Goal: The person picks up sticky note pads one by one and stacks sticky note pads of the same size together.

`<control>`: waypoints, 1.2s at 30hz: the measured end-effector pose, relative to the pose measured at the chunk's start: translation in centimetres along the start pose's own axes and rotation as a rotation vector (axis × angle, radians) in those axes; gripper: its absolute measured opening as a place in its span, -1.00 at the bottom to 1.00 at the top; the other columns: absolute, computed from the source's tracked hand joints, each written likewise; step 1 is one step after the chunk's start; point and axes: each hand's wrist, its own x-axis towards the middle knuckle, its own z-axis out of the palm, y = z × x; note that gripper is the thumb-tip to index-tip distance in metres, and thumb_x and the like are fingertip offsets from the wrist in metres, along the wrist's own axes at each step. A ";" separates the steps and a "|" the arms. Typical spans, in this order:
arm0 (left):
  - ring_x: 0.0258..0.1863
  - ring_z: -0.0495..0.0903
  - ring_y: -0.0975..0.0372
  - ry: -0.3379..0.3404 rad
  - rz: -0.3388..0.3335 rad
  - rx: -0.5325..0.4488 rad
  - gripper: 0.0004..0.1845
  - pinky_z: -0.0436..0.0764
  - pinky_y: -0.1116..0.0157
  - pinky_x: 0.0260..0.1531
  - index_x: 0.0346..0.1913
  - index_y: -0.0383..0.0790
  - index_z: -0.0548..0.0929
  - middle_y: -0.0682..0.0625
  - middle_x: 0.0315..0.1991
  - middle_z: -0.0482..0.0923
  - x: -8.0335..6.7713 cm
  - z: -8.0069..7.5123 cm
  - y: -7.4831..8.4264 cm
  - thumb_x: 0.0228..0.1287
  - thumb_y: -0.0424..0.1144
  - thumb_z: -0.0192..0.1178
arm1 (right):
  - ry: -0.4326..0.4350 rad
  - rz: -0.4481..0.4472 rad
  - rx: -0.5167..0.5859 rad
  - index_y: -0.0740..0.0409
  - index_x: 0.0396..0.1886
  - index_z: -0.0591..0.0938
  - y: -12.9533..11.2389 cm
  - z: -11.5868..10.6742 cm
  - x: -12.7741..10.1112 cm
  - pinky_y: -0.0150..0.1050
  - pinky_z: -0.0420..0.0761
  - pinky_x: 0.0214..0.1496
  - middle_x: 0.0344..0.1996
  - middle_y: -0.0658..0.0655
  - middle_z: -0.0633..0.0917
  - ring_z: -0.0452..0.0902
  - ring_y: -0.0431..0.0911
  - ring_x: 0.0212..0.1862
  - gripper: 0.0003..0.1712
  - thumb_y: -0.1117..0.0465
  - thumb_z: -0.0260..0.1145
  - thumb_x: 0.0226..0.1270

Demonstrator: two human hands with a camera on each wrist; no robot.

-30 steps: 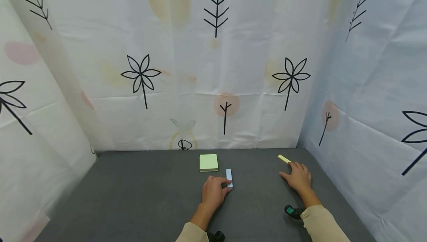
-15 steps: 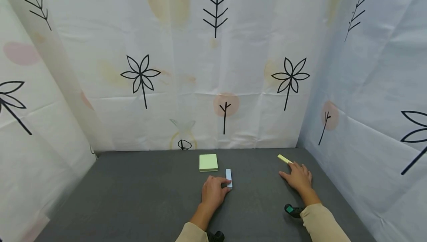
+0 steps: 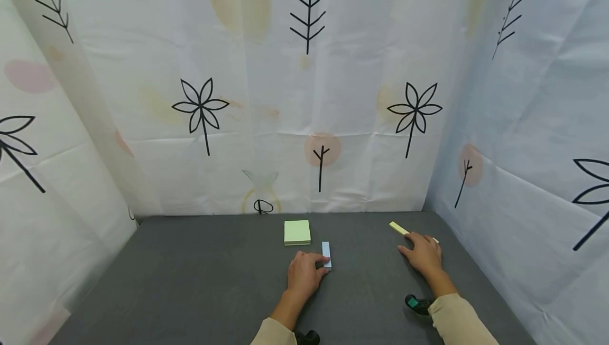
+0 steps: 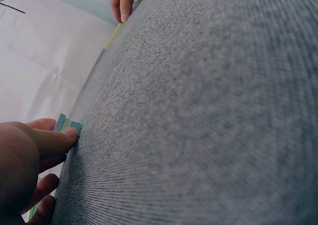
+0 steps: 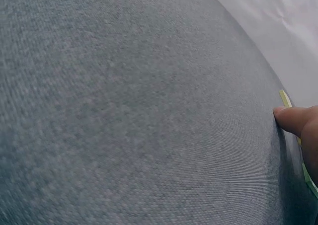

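Note:
My left hand (image 3: 303,273) pinches the near end of a narrow light blue block (image 3: 325,250) between thumb and fingers, and the block lies on the dark table. In the left wrist view this block (image 4: 69,125) looks blue-green with a pale green middle. Over at the right, my right hand (image 3: 422,252) rests its fingers on a thin yellow strip (image 3: 398,227) lying slantwise, the thumb held apart. The fingers hide the strip's middle; its far right end peeks out beyond them. In the right wrist view, my thumb (image 5: 290,119) extends beside the strip, and green shows lower down.
A square light green pad of notes (image 3: 297,232) lies just beyond my left hand, left of the blue block. The dark grey table (image 3: 204,281) ends at a white patterned cloth (image 3: 357,96) at the back and sides. A black-and-green device (image 3: 418,304) is at my right wrist.
The yellow strip has shifted slightly left under my right fingers, and its right end now shows beyond them. The left hand and blue block have stayed put.

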 end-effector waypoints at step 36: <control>-0.41 0.45 0.25 -0.010 -0.017 -0.009 -0.75 0.48 0.22 -0.41 -0.25 0.12 0.82 0.19 -0.43 0.65 0.0 -0.1 0.2 -0.08 -0.18 0.54 | 0.014 -0.049 -0.047 0.26 0.24 0.51 -4.7 2.9 0.3 0.33 0.26 0.09 0.10 0.44 0.46 0.27 0.41 0.16 -0.35 0.00 0.37 0.25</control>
